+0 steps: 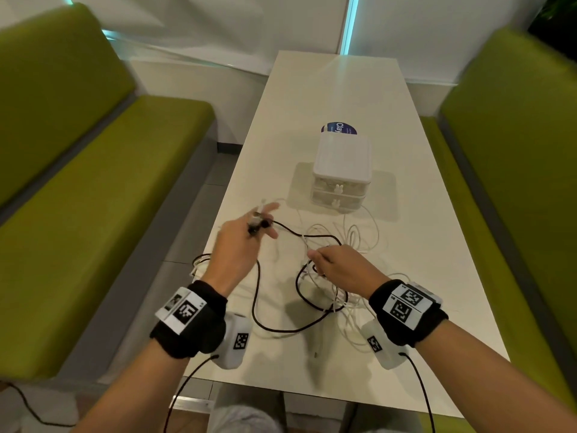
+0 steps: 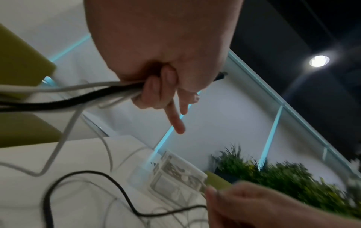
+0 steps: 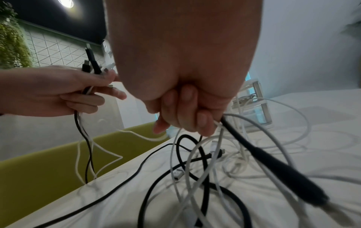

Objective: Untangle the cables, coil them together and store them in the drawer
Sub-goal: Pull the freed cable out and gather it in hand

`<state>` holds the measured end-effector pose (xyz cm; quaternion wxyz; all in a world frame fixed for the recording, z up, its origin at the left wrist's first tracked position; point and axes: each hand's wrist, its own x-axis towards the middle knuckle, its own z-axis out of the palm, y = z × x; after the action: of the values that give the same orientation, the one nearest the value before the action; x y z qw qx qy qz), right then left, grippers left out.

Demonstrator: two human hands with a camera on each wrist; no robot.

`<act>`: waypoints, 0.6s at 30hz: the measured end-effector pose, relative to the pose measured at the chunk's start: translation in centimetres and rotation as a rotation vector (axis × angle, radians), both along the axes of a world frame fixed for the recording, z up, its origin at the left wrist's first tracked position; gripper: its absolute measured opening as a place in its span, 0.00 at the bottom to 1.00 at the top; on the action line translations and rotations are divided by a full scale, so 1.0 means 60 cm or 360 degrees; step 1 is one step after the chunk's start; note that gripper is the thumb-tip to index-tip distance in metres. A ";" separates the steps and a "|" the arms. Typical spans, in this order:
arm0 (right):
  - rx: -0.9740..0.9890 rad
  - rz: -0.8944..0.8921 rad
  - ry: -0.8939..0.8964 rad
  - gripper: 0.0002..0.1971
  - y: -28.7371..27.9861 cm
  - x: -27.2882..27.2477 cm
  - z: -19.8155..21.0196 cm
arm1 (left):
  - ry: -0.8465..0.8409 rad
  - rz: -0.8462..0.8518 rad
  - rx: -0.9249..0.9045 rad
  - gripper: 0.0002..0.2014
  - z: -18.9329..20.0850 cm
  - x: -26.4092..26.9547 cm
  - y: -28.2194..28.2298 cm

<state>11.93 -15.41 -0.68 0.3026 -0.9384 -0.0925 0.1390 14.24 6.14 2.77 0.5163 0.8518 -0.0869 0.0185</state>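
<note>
Both hands hover over the white table (image 1: 406, 276). Raised at the near left, the left hand (image 1: 240, 245) clenches a bunch of cable ends (image 3: 91, 64), index finger extended. Lower and to its right, the right hand (image 1: 340, 270) grasps strands of the tangled cables (image 1: 299, 292). Beyond stands the closed drawer unit (image 1: 342, 173).

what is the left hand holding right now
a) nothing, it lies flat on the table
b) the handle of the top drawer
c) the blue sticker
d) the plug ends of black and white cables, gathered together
d: the left hand is raised above the white table with its fingers curled round a bunch of black and white cables, their connector ends sticking out above the fist.
</note>
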 end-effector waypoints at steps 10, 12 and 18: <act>0.0001 0.0195 -0.0094 0.16 0.012 -0.007 0.017 | 0.0097 -0.0454 0.0851 0.09 -0.027 -0.007 -0.032; 0.0052 0.0151 -0.0107 0.20 0.007 -0.004 0.012 | 0.0137 -0.0289 0.0474 0.14 -0.012 -0.002 -0.017; 0.0174 0.0013 -0.0104 0.22 0.009 0.005 0.013 | 0.0109 0.0085 0.0044 0.14 0.011 0.011 0.016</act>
<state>12.26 -14.86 0.12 0.3498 -0.9240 -0.1136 0.1043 14.88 7.11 3.42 0.5065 0.8610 -0.0468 0.0019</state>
